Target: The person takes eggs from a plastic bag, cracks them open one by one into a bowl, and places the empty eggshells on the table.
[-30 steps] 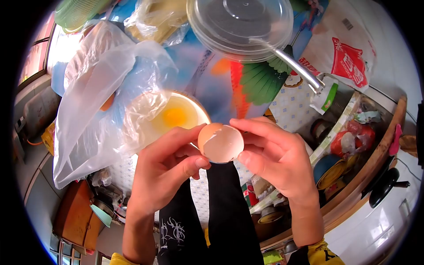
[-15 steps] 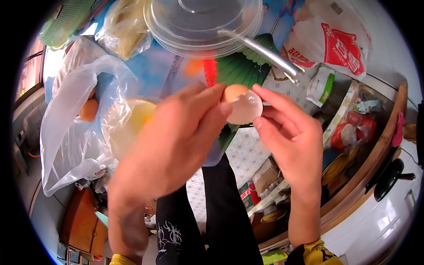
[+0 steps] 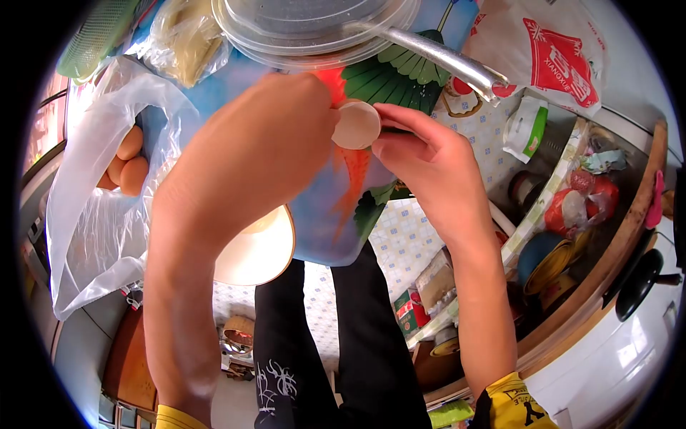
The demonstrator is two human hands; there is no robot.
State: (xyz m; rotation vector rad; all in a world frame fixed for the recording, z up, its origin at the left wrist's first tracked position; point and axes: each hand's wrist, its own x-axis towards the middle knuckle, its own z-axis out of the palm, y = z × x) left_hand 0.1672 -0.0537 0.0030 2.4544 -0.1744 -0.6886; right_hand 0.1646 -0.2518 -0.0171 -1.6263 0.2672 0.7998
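A cracked eggshell (image 3: 356, 126), its pale hollow inside facing me, is between my two hands above the table. My right hand (image 3: 432, 161) pinches its right edge between thumb and fingertips. Curled against the shell's left side is my left hand (image 3: 275, 132); its fingertips are mostly hidden. Below my left wrist stands a bowl (image 3: 275, 254) with a thin brown rim, partly covered by the forearm and brightly sunlit, so its contents cannot be made out. Several brown eggs (image 3: 130, 161) lie in an open clear plastic bag (image 3: 86, 250) at the left.
Stacked clear lids (image 3: 314, 36) and a metal handle (image 3: 446, 57) lie at the back of the patterned table (image 3: 321, 214). A red-and-white bag (image 3: 550, 57) is at the upper right. Packed shelves (image 3: 564, 236) run down the right side. A green basket (image 3: 96, 39) stands at upper left.
Both hands have moved up and left with the eggshell. My left hand has turned, its back now covering its fingers. More of the bowl and the bagged eggs shows.
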